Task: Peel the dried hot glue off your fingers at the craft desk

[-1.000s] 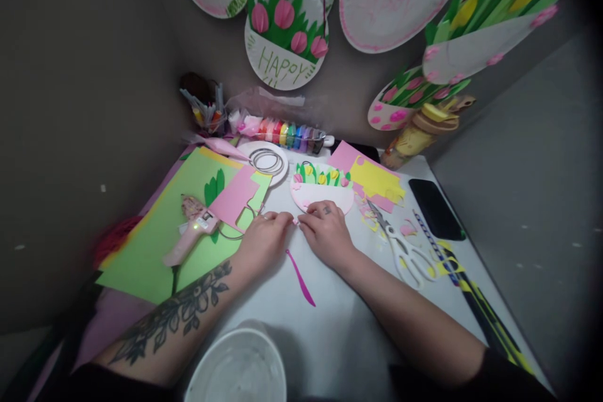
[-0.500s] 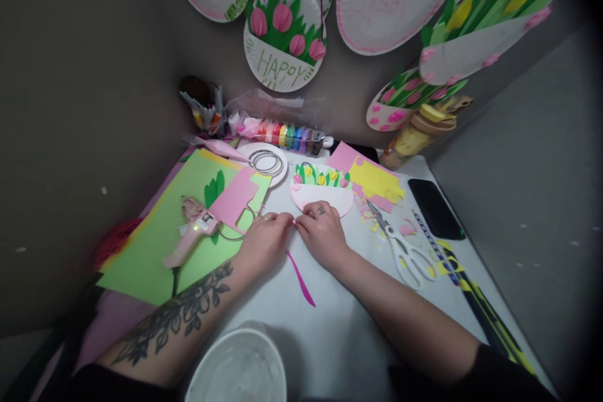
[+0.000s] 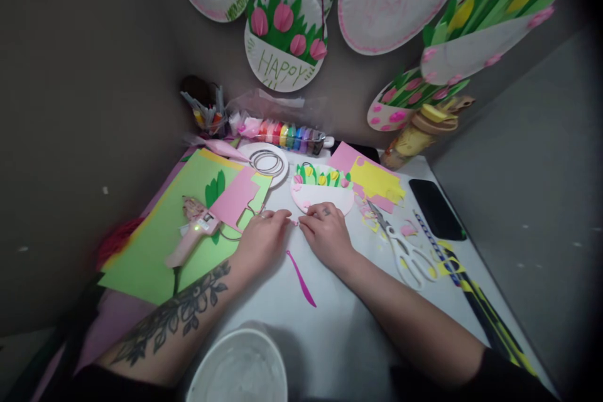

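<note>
Presently, the left hand [image 3: 264, 239] and the right hand [image 3: 327, 235] are meeting above the bench [image 3: 348, 339], their fingers curling almost closed. Between the fingertips they are pinching a small pink piece [image 3: 293, 223]; the exact grip is too small to see. Just beyond the right hand, a white plate [image 3: 325, 196] with paper tulips is lying; whether the hand is touching it, I cannot tell. Nearer to the person, a magenta plastic tool [image 3: 301, 279] is resting, and a white tub [image 3: 240, 370] is standing at the near edge.

On the left side, a pink glue gun [image 3: 188, 240] is lying upon green paper [image 3: 141, 264]. On the right, white-handled scissors [image 3: 402, 248] are lying open among paper scraps, and a dark phone [image 3: 437, 209] is resting near the bench's edge. At the back, a bag of colourful clay [image 3: 287, 135] is lying, while a yellow-lidded cup [image 3: 419, 135] is standing in the corner. Grey walls [image 3: 94, 75] are enclosing this bench, and on them flower-decorated plates are hanging, one of which [image 3: 286, 69] is bearing the word "HAPPY".
</note>
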{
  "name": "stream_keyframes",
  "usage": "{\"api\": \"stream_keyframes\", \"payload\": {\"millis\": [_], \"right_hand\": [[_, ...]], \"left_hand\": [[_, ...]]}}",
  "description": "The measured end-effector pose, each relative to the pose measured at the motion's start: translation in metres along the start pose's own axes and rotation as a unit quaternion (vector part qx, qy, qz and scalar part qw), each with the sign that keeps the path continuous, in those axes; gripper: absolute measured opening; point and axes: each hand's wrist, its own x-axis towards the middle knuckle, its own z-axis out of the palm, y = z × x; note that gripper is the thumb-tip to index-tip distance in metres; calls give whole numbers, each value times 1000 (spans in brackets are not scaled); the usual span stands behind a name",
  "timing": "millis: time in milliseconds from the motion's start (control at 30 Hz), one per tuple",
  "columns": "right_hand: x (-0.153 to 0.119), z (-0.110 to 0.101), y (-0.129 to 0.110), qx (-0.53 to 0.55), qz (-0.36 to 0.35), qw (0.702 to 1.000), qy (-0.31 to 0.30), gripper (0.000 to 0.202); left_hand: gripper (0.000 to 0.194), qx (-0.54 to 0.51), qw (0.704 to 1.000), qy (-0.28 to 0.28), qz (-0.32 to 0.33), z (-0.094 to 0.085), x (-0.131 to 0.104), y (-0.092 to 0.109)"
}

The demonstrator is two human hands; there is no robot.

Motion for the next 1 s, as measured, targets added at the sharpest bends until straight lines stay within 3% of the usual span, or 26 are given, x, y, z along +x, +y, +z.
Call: {"api": "stream_keyframes", "payload": {"millis": [200,300,433,533,600,833,1000], "right_hand": [[-5,-5,2,25,-13,999,31,10],[-7,-9,0,58,-24,997,38,11],[-6,-15,-6,152,-25,987,56,15],[-4,-20,-13,231,-8,970,72,20],[-3,-22,-16,266,0,961,73,23],[-2,-24,-17,282,-3,957,64,10],[-3,-21,-17,277,-6,959,59,6]], "left_hand": [[15,47,997,-64,-9,-16,-4,-4],[16,41,997,-62,-15,-18,-5,-7],[18,-101,994,-9,-38,-20,-5,-4],[17,-275,959,3,-72,-19,-4,1],[17,-336,938,16,-83,-17,-5,4],[13,-355,933,34,-54,-14,-8,9],[16,-390,915,40,-98,-13,-8,15]]}}
